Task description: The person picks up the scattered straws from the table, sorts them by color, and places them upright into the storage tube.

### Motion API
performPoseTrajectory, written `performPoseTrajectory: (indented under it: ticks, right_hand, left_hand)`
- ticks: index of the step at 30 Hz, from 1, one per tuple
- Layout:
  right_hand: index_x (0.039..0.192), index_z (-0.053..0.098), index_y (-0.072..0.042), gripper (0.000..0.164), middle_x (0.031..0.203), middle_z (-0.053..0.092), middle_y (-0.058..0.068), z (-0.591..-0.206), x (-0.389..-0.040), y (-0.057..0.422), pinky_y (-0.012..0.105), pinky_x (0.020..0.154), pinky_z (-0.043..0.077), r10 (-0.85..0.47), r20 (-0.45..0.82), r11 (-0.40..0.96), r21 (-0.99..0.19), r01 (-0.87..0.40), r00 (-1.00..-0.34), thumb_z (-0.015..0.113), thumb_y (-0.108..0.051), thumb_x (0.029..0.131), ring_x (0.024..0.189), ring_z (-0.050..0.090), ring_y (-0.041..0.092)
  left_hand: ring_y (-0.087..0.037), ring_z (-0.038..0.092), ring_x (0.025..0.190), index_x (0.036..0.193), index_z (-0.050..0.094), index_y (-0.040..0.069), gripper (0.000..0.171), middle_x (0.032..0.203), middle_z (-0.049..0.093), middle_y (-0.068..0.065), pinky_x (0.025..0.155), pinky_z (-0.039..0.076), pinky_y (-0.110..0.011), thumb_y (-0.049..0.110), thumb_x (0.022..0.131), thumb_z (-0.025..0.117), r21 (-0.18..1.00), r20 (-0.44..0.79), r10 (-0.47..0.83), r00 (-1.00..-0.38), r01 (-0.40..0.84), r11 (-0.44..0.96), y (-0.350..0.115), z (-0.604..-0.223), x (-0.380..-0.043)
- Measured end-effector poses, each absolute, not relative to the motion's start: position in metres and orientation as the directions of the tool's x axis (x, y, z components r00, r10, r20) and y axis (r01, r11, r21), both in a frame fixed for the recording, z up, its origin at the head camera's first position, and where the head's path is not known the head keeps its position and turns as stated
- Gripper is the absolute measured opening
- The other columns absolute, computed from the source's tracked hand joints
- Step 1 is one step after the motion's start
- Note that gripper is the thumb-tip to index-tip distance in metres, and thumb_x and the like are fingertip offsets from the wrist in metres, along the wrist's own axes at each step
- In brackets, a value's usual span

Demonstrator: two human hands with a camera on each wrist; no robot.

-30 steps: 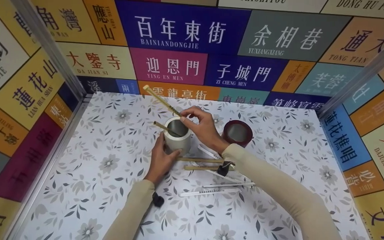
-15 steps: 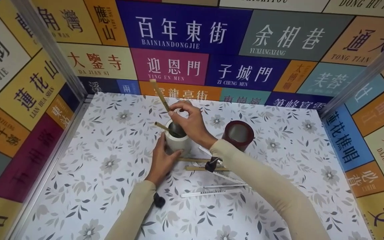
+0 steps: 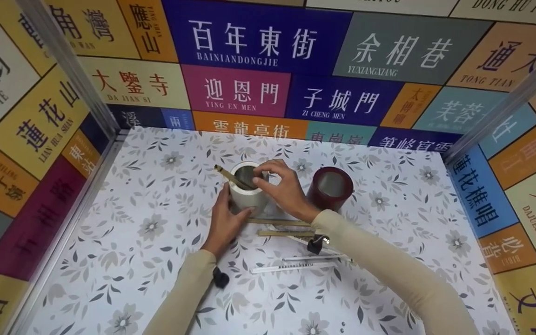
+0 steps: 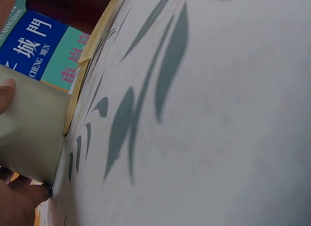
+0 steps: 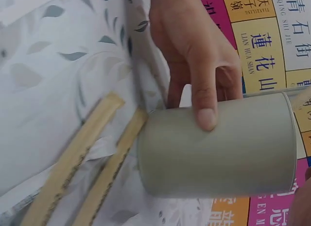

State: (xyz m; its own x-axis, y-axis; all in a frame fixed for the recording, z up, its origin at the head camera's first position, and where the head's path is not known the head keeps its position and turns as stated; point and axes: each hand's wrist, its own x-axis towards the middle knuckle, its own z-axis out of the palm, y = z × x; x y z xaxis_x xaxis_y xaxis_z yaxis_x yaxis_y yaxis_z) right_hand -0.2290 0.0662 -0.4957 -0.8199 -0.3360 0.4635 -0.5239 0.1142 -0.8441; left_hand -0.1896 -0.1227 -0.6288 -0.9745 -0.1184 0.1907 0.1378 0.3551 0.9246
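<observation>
A white cylindrical cup (image 3: 248, 199) stands upright on the table. My left hand (image 3: 227, 224) grips its lower side; in the right wrist view, the left thumb (image 5: 206, 109) presses against the cup's wall. Tan sticks (image 3: 226, 174) lean out over the cup's left rim, close together; how many cannot be told. My right hand (image 3: 289, 188) is at the cup's right rim, its thumb and forefinger loosely bent, with no stick visible between them. Two more tan sticks (image 3: 284, 223) lie right of the cup, bearing dark print in the right wrist view.
A dark red cup (image 3: 330, 196) stands behind the right wrist. Several thin white printed strips (image 3: 291, 267) lie on the floral tabletop (image 3: 123, 279), partly under the right arm. Panels with large lettering (image 3: 258, 42) enclose the table at the back and sides.
The tan stick in my right hand went from slanting above the cup to resting inside it beside the other. My right hand let go and moved slightly right. The left hand kept its grip.
</observation>
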Motion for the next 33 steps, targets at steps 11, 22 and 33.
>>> performPoseTrajectory:
  ticks: [11, 22, 33]
  right_hand:
    - [0.122, 0.08, -0.001, 0.026, 0.125, 0.075, 0.018, -0.532, -0.214, 0.127, 0.037, 0.104, 0.05, -0.444, 0.412, 0.199, -0.821, -0.536, -0.796, 0.083, 0.001, 0.096, 0.121, 0.066, 0.034]
    - [0.127, 0.082, -0.013, 0.034, 0.127, 0.076, 0.007, -0.555, -0.193, 0.164, 0.028, 0.107, 0.055, -0.529, 0.441, 0.177, -0.779, -0.602, -0.726, 0.086, -0.002, 0.095, 0.121, 0.07, 0.029]
    - [0.124, 0.081, -0.008, 0.032, 0.12, 0.076, 0.013, -0.585, -0.17, 0.186, 0.032, 0.096, 0.061, -0.565, 0.445, 0.207, -0.739, -0.642, -0.695, 0.087, 0.0, 0.093, 0.111, 0.071, 0.031]
  left_hand:
    - [-0.038, 0.051, 0.151, 0.173, 0.026, -0.001, 0.104, 0.168, 0.044, -0.024, 0.124, 0.044, -0.052, 0.011, 0.092, 0.091, 0.933, 0.19, -0.119, -0.975, 0.142, 0.332, -0.122, -0.629, -0.188]
    - [-0.041, 0.049, 0.153, 0.171, 0.028, -0.003, 0.104, 0.168, 0.044, -0.025, 0.128, 0.039, -0.05, 0.007, 0.089, 0.092, 0.943, 0.207, -0.133, -0.969, 0.161, 0.291, -0.123, -0.631, -0.188]
    - [-0.04, 0.052, 0.151, 0.17, 0.037, 0.005, 0.101, 0.167, 0.05, -0.021, 0.126, 0.043, -0.049, 0.01, 0.087, 0.095, 0.953, 0.189, -0.158, -0.969, 0.142, 0.269, -0.122, -0.632, -0.188]
